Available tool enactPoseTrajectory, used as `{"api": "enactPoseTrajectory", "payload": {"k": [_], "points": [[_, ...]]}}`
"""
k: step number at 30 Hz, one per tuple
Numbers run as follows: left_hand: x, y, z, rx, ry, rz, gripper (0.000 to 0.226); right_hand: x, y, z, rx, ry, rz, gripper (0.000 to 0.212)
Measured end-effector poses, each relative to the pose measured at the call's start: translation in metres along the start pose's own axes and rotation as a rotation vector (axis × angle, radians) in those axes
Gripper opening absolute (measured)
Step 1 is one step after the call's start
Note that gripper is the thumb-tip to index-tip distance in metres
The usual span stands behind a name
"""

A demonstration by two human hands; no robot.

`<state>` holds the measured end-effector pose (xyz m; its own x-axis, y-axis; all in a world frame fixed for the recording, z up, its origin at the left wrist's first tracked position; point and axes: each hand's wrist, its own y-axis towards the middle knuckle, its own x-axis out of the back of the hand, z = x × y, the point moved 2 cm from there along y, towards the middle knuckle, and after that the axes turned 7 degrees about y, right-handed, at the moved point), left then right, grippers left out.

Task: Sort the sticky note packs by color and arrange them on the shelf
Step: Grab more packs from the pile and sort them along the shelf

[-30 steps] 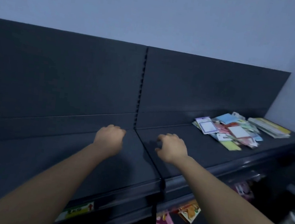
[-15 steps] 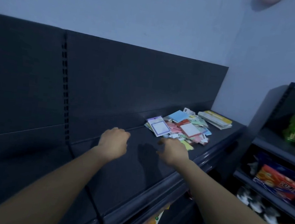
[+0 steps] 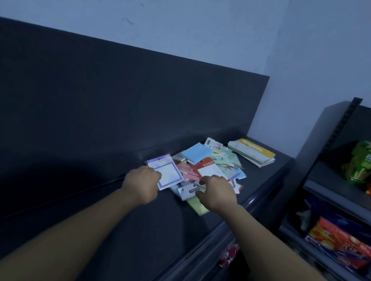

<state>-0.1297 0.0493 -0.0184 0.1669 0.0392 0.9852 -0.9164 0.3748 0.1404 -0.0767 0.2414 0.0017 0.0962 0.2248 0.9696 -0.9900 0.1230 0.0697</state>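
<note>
A loose pile of sticky note packs (image 3: 202,165) lies on the dark shelf (image 3: 93,210) near its right end: a blue pack (image 3: 196,152), pink packs (image 3: 188,175), a red-topped white pack (image 3: 209,169), pale green packs (image 3: 225,160) and a yellow-green pack (image 3: 196,205). A purple-bordered pack (image 3: 168,173) sits at the pile's left edge. My left hand (image 3: 142,184) is curled over that pack's near corner; a grip is hidden. My right hand (image 3: 216,193) hovers over the pile's near side, finger and thumb slightly apart, with nothing in them.
A stack of yellow and white booklets (image 3: 251,152) lies at the shelf's far right end. The shelf's back panel (image 3: 116,91) rises behind the pile. A second shelf unit (image 3: 348,205) on the right holds snack bags and boxes. More goods sit on lower shelves below the front edge.
The view has swung right and both hands have travelled right along the shelf, from bare shelf to the pile. They now reach the packs' near edge.
</note>
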Motion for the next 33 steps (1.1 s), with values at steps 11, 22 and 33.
{"api": "enactPoseTrajectory", "payload": {"k": [11, 22, 33], "points": [[-0.049, 0.080, -0.041, 0.411, -0.231, 0.223, 0.075, -0.011, 0.098, -0.074, 0.059, -0.034, 0.103, 0.053], [-0.053, 0.118, -0.022, 0.693, -0.680, 0.010, 0.125, -0.012, 0.153, -0.068, -0.025, 0.157, 0.026, 0.076], [-0.038, 0.147, -0.020, 0.514, -1.112, -0.099, 0.014, -0.007, 0.181, -0.048, -0.013, 0.319, 0.181, 0.038]]}}
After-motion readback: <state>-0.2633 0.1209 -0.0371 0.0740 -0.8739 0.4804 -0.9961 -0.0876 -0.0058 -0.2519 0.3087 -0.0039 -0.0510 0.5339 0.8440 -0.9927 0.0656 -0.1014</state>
